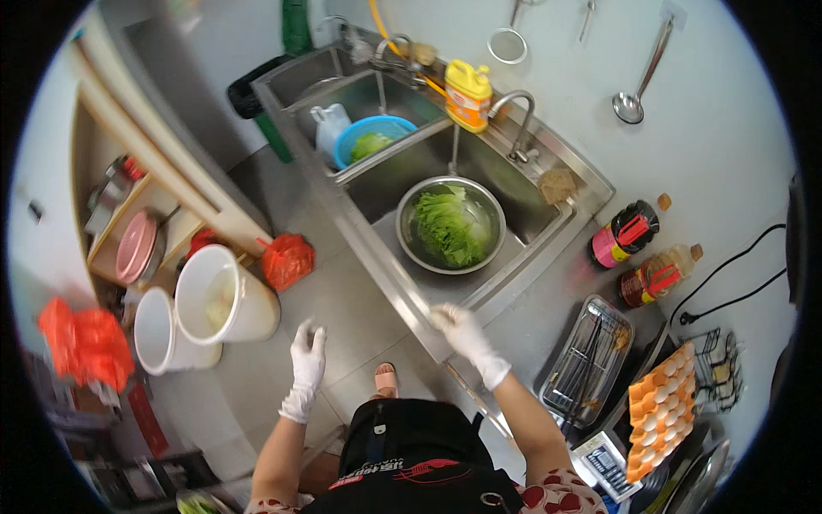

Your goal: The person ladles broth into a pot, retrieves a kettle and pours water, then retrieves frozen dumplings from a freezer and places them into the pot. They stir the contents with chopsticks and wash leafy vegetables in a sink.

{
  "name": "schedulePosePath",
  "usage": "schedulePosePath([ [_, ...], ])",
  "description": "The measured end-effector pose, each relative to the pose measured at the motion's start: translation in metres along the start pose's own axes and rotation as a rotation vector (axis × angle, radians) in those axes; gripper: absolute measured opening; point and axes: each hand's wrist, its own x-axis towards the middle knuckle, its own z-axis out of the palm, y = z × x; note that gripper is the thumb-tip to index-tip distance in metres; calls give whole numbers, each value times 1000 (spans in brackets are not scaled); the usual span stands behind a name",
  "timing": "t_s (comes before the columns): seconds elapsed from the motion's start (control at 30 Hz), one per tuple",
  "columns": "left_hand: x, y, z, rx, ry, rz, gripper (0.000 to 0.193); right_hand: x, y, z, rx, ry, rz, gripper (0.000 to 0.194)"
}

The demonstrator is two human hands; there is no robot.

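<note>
My left hand (307,356), in a white glove, hangs over the floor with its fingers loosely bent and nothing in it. My right hand (463,334), gloved the same way, is over the front corner of the steel sink (411,311); blur hides whether it touches the rim. No object shows in its slightly parted fingers. Inside the nearer basin, a round steel bowl (401,241) holds green leafy lettuce (449,228) in water. More greens (370,146) lie in a blue plastic basket (343,138) in the adjoining basin, beside a pale plastic bag (331,125).
A yellow detergent jug (467,96) stands by the curved faucet (523,122). Right of the sink are sauce bottles (626,234), a wire-rack tray (587,360), an orange egg tray (661,411) and a scale (607,466). White buckets (253,302) and a red bag (287,260) occupy the floor at left.
</note>
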Motion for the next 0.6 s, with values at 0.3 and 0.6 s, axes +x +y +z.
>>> schedulePosePath([
  [0.3,288,58,211,714,-743,601,72,260,93,-51,-19,785,597,76],
  [0.6,403,-9,432,969,-1038,1143,97,358,154,-25,-124,473,858,129],
])
